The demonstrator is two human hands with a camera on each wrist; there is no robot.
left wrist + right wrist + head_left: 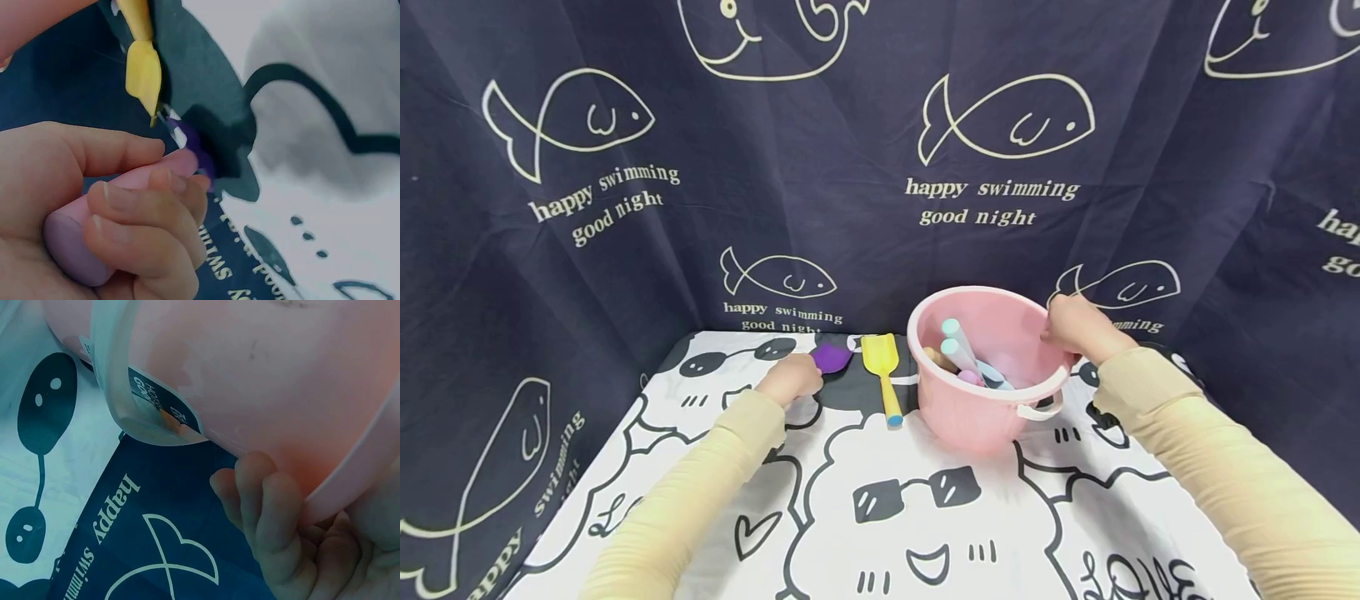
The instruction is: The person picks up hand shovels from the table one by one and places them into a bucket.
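My left hand [792, 380] grips a small toy shovel with a purple blade [832, 357] near the back edge of the table. In the left wrist view, its pink handle [128, 179] lies between thumb and curled fingers. On the cloth just right of it rests a yellow toy shovel [881, 360] with a blue handle end. My right hand [1081, 330] holds the right rim of a pink bucket [973, 421], fingers outside the wall in the right wrist view. Inside the bucket are several toy tools, among them handles with pale aqua ends [952, 348].
A white bail handle [1040, 409] hangs at the bucket's front right. The table is covered by a white cloth [917, 542] with black cartoon drawings. Behind and at the sides hangs a dark blue curtain [865, 158] printed with fish and lettering.
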